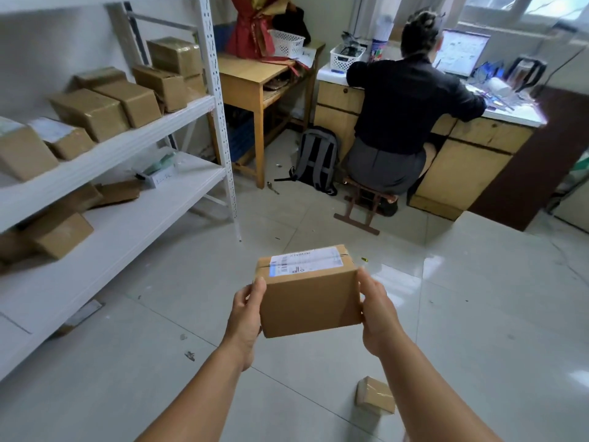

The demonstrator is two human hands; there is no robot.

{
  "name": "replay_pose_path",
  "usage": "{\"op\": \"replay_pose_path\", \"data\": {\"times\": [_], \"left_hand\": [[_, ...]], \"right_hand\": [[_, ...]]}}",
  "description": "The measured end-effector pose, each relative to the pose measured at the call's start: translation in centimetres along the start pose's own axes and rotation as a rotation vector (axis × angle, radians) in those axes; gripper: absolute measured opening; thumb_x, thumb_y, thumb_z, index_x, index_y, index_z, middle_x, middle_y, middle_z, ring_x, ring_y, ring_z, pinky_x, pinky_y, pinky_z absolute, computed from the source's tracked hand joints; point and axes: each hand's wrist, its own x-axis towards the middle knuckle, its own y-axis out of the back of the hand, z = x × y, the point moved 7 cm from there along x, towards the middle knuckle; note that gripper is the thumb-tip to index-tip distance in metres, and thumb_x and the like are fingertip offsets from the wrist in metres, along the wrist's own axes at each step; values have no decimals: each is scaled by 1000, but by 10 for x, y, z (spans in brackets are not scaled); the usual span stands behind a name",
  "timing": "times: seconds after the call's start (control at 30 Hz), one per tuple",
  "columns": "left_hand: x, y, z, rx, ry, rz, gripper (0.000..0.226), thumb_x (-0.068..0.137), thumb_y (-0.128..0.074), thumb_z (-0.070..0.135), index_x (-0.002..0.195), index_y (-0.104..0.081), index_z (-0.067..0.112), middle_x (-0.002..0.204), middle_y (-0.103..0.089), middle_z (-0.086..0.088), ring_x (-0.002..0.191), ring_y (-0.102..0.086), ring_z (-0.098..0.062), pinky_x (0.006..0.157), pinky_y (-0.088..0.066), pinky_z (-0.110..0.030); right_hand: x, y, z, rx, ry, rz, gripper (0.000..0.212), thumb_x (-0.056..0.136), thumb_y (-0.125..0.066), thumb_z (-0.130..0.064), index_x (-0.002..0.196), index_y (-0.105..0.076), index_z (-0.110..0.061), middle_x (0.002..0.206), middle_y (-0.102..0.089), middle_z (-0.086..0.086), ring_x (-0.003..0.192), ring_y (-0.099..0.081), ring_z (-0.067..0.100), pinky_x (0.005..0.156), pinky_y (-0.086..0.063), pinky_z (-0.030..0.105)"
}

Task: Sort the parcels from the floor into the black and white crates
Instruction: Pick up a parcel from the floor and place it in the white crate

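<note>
Two hands on one parcel right now, held up in the air over the pale tiled floor, roughly mid-picture. The left hand grips the box's left side with the thumb up along the near-left edge, and the right hand clamps the opposite side, thumb on the near-right edge; the rest of the fingers are hidden behind the cardboard. It's a plain brown carton, tilted a bit, with a white shipping label with a barcode and a blue patch stuck on its top face under clear tape.

One more small parcel sits on the floor down near the right forearm, taped up shiny, well apart from the held one.

Off to the left is a white metal shelf unit with a bunch of brown boxes lined up on the upper shelf and a few more on the lower one, some lying crooked.

Further back, a person in a dark top sits on a small stool facing a bench by the window, with a laptop open on it. A grey backpack leans on the floor just beside them, and a wooden bench stands next to the shelf with a white basket on top.
</note>
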Motion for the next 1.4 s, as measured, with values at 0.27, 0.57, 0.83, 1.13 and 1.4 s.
{"op": "replay_pose_path", "data": {"times": [0.27, 0.57, 0.83, 1.13, 1.4], "left_hand": [[-41, -16, 12, -22, -81, 61, 45, 92, -37, 61, 110, -47, 21, 101, -63, -4, 89, -60, -15, 71, -52, -32], [-98, -7, -17, -43, -108, 190, 47, 83, -56, 63, 99, -51, 18, 102, -68, -10, 97, -64, -25, 95, -49, -46], [-171, 32, -33, -128, -210, 295, 26, 86, -59, 53, 101, -56, 32, 102, -70, -2, 97, -66, -24, 94, -50, -49], [-231, 114, -47, -166, -299, 399, 22, 91, -56, 43, 110, -56, 32, 105, -69, -2, 99, -65, -23, 89, -52, -41], [-293, 214, -34, -149, -432, 496, 21, 96, -52, 35, 114, -60, 29, 104, -70, 3, 94, -66, -11, 72, -49, -20]], "right_hand": [[-30, 23, 1, 4, 23, -35, 43, 86, -48, -66, 110, -49, -30, 118, -55, -3, 111, -51, 19, 90, -41, 36], [-73, 50, 18, 30, 74, -96, 51, 83, -54, -65, 109, -46, -21, 111, -61, 9, 107, -55, 25, 104, -36, 45], [-135, 30, 28, -19, 122, -252, 70, 76, -59, -72, 114, -54, -14, 106, -69, 12, 102, -66, 30, 94, -50, 53], [-200, -27, 58, 15, 105, -361, 42, 92, -52, -48, 113, -49, -12, 113, -64, 18, 108, -61, 34, 91, -51, 50], [-276, -117, 75, -30, 140, -464, 27, 95, -47, -50, 98, -49, -23, 106, -65, 10, 92, -62, 21, 77, -50, 33]]}}
